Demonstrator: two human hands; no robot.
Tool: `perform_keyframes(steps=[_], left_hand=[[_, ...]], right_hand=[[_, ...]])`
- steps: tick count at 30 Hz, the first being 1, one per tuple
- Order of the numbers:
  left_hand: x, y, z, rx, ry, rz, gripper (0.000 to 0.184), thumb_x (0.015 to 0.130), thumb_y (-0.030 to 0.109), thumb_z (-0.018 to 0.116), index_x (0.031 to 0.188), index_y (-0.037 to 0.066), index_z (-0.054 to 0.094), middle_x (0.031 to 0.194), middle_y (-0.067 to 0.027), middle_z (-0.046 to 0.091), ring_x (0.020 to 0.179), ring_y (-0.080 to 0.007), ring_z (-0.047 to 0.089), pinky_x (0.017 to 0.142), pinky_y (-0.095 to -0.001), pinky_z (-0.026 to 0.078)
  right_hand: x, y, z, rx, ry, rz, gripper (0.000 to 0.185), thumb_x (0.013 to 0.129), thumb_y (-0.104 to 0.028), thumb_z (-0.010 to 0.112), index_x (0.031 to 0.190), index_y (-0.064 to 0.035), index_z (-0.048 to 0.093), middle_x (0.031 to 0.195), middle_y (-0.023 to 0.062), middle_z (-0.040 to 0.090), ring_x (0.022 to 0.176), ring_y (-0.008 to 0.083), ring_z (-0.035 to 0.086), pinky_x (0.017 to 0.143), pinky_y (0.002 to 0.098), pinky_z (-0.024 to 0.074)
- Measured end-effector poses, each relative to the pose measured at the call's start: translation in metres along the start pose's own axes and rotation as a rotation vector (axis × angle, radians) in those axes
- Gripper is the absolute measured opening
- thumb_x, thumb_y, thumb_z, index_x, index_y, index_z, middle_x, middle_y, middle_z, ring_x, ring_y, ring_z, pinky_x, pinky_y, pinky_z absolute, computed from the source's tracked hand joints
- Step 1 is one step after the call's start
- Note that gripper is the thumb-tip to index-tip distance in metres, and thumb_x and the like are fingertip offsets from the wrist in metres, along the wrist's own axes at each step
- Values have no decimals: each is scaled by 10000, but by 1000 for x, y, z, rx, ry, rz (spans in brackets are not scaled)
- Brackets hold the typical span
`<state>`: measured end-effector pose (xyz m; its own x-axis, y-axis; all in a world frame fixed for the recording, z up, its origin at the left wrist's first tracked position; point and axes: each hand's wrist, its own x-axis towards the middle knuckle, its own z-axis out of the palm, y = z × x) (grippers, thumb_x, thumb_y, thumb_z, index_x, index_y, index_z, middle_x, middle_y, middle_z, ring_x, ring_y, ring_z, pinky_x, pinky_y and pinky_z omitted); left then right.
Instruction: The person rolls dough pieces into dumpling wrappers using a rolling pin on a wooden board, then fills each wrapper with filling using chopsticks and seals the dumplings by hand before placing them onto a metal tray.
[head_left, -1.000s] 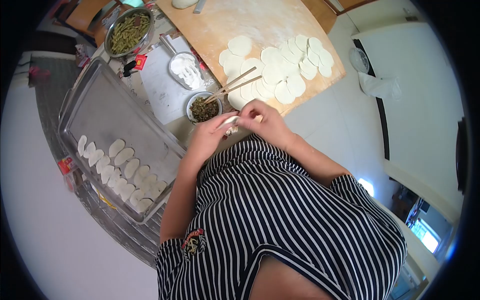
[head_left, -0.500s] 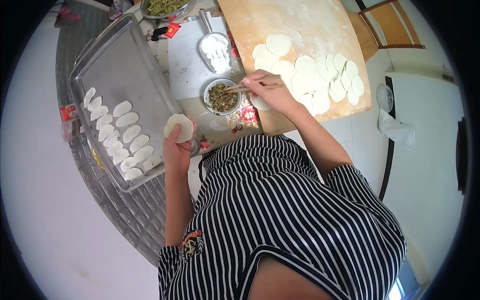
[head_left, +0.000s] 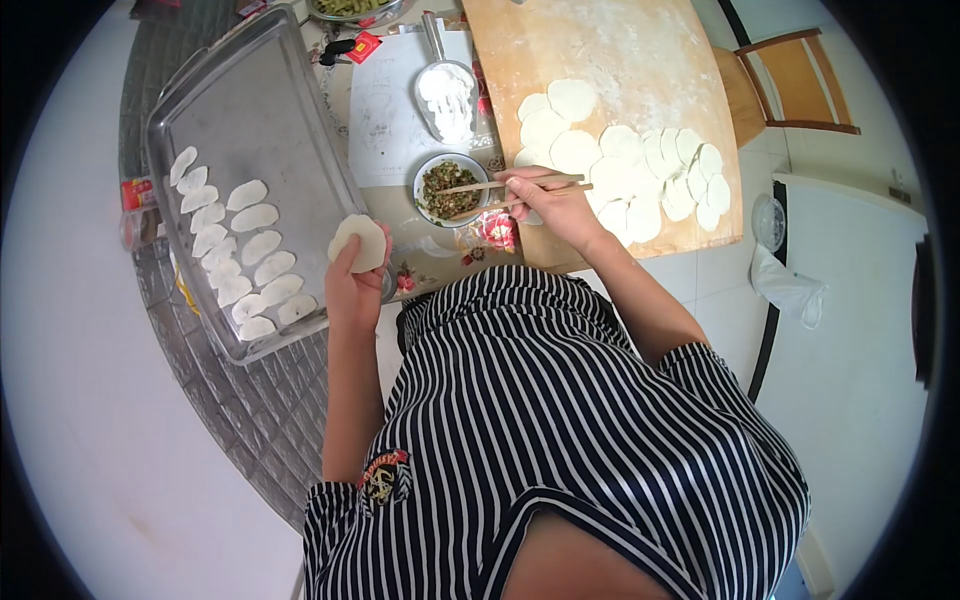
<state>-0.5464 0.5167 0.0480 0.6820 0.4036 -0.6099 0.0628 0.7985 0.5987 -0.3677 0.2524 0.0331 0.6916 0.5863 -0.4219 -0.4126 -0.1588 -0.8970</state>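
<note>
Two chopsticks [head_left: 564, 179] are held in the right hand [head_left: 540, 203], its fingers closed round them, the sticks spread apart and their tips in the chopped filling [head_left: 438, 184] of a small white bowl [head_left: 417, 180]; the filling is a mix of brown and green bits, and the blunt ends of the sticks point out to the right past the hand. The left hand [head_left: 352, 285] is well apart from the right, pinching a thin dough round [head_left: 362, 240] with the thumb lying across its face and the other fingers mostly hidden behind it. That round is near the right edge of a large metal tray [head_left: 265, 110], covering part of the rim from this angle, to the left of the bowl and nearer the body. In the tray lie pale oval dough pieces [head_left: 254, 218] in two slanting rows toward the near left part, some of them touching or overlapping. To the right, a flour-dusted wooden board [head_left: 620, 45] bears many flat dough rounds [head_left: 620, 150], overlapping in clusters along its near part. Beyond the bowl, a metal scoop [head_left: 433, 38] full of white powder [head_left: 446, 100] rests partly on a white sheet [head_left: 383, 115], its handle pointing away; a red packet [head_left: 364, 46] and a black object [head_left: 339, 46] are near the sheet's far left corner. A flowered cloth [head_left: 440, 250] lies under the white bowl, and the person wears a striped top [head_left: 600, 430]
</note>
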Motion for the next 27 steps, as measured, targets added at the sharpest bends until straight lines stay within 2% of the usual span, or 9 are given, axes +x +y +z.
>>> perform_keyframes(steps=[4, 6, 12, 25, 27], left_hand=[[-3, 1, 3, 6, 13, 14, 348, 1019, 111, 530, 1313, -69, 486, 1254, -195, 619, 1190, -328, 623, 1025, -428, 543], [-4, 1, 4, -5, 30, 10, 343, 1022, 108, 523, 1311, -71, 482, 1253, -195, 615, 1191, -334, 622, 1031, -429, 541], [-7, -2, -4, -28, 49, 4, 338, 1022, 99, 517, 1307, -78, 480, 1264, -194, 608, 1194, -344, 619, 1028, -432, 544], [-7, -9, -2, -79, 57, 6, 348, 1035, 131, 505, 1326, -56, 470, 1309, -199, 593, 1236, -373, 593, 1030, -468, 541], [-7, -10, 2, -84, 63, -13, 347, 1036, 135, 506, 1324, -55, 471, 1308, -198, 595, 1232, -379, 595, 1027, -478, 543]], right_hand=[[8, 2, 5, -40, 29, 18, 310, 1040, -206, 575, 1186, 47, 678, 859, 43, 675, 725, 100, 619, 703, 246, 537], [11, 6, 4, -26, 111, 35, 289, 991, -216, 661, 1092, 50, 712, 891, 82, 729, 684, 108, 659, 678, 253, 564], [10, 2, 9, 32, 120, 18, 264, 983, -194, 672, 1070, 53, 707, 872, 98, 730, 677, 117, 679, 663, 240, 575], [16, 27, -5, 99, 95, 8, 298, 1016, -230, 620, 1088, 45, 712, 901, 93, 702, 701, 133, 678, 672, 240, 584], [17, 29, -5, 73, 57, -4, 329, 1032, -235, 593, 1140, 58, 695, 872, 84, 684, 722, 133, 668, 685, 249, 585]])
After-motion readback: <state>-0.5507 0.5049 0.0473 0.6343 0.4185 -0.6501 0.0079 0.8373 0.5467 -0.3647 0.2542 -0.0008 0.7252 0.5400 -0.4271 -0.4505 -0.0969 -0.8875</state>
